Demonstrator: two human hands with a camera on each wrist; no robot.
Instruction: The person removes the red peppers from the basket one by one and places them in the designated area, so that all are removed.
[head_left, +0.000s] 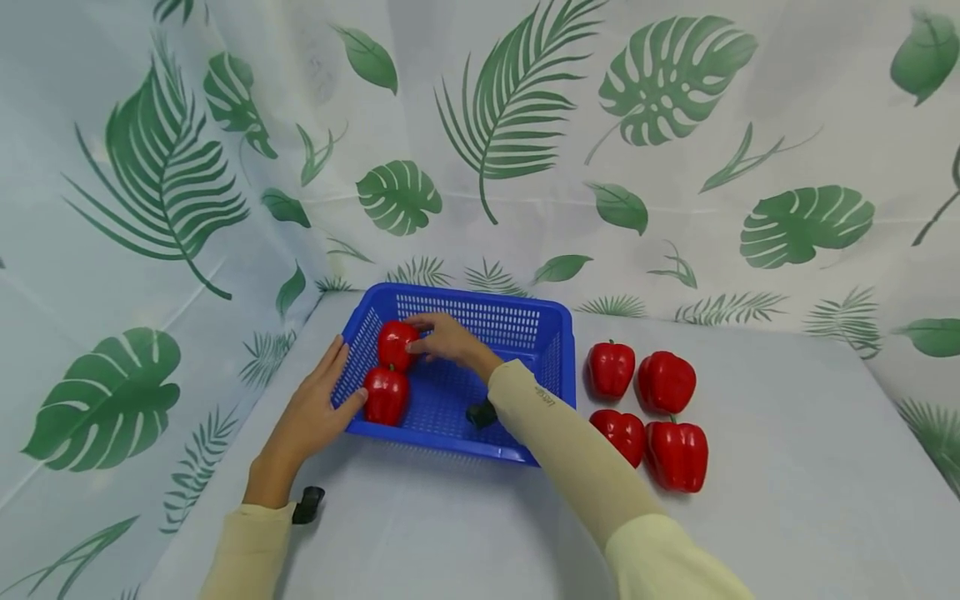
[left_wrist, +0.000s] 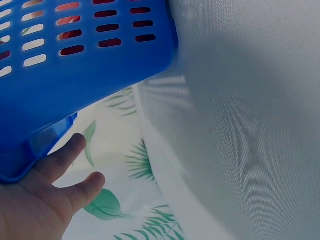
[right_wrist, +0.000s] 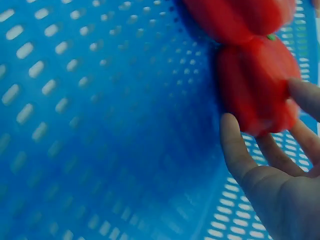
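Note:
A blue plastic basket (head_left: 457, 450) with slotted walls stands on the table. Inside, along its left side, lie two red bell peppers: a far one (head_left: 395, 343) and a near one (head_left: 386, 396), touching each other. My right hand (head_left: 447, 340) reaches into the basket and holds the far pepper; in the right wrist view its fingers (right_wrist: 235, 145) curve around that pepper's end. My left hand (head_left: 315, 417) rests at the basket's left rim, thumb over the near corner by the near pepper. The left wrist view shows the left hand (left_wrist: 45, 200) with fingers extended beside the blue rim.
Right of the basket, several red bell peppers sit close together, among them a back one (head_left: 666, 382) and a front one (head_left: 677, 456). My right forearm partly covers one pepper (head_left: 621, 435). A white curtain (head_left: 525, 208) with green leaves borders the table at the back and left.

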